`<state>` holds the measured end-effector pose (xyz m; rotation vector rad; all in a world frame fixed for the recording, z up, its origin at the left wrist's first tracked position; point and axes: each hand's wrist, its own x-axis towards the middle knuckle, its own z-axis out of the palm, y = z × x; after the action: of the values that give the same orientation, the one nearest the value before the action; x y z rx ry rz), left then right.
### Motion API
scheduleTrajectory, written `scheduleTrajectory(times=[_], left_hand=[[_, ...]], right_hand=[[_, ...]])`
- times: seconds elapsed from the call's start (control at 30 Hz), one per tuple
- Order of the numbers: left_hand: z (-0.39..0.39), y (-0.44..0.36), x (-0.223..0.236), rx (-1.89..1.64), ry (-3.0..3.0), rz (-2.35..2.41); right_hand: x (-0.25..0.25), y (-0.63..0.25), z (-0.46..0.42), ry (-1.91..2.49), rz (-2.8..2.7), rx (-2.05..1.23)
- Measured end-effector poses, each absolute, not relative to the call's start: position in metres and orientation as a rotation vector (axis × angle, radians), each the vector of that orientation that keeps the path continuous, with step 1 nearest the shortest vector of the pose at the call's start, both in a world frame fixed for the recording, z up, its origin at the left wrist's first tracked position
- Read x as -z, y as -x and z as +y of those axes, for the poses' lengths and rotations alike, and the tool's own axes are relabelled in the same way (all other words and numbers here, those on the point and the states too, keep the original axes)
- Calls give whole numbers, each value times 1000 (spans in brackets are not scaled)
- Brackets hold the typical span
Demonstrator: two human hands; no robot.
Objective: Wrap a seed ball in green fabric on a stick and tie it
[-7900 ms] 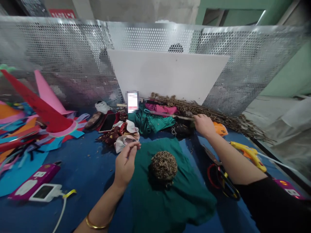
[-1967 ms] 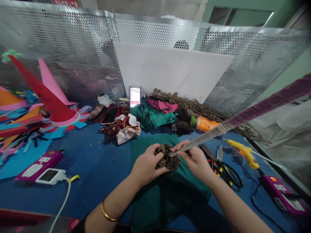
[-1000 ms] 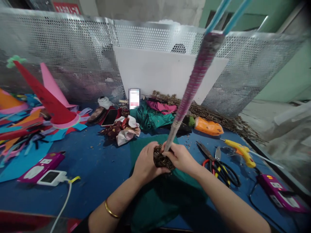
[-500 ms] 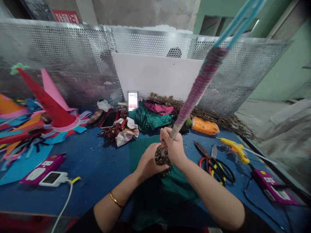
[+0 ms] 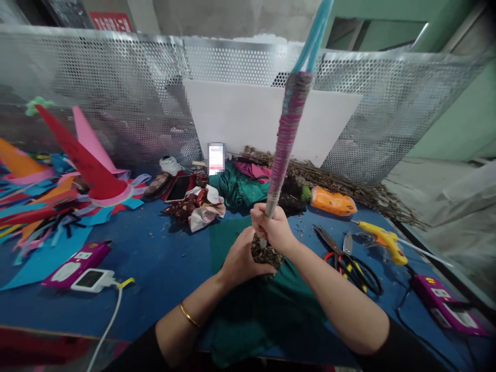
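My right hand is wrapped round the lower end of a long stick, bound with pink and grey cord and topped by a turquoise strap. The stick leans slightly right, its lower end against a clump of dried, chopped herbs. Cupped round the left side of that clump is my left hand, thumb across its front. Whether a container encloses the herbs is hidden by my hands. Beneath both hands a dark green cloth is spread on the blue table.
Scissors, a yellow glue gun and an orange packet lie to the right. Dried stalks run along the back beside bunched green fabric. Felt cone hats and a purple device are on the left.
The stick has swung from a strong rightward lean to nearly upright, its top moving left. Both hands keep their holds. The whole view has shifted slightly.
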<state>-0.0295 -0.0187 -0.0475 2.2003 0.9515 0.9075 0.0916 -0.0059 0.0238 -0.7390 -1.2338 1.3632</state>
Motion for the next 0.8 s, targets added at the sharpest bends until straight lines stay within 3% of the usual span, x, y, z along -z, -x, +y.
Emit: scheduleTrajectory(times=[0.17,0.67,0.8], left_hand=[[-11,33,38,-884,-2291,795],[0,13,59,-831,-2273,1059],[-1,12,54,-918,-2218,1028]], right_hand=[[-25,-90,-6,707,-1243,-1366],[-28,-77,-6,829,-1260,-1249],[-38,-106,-16,866,-1591,-1073]])
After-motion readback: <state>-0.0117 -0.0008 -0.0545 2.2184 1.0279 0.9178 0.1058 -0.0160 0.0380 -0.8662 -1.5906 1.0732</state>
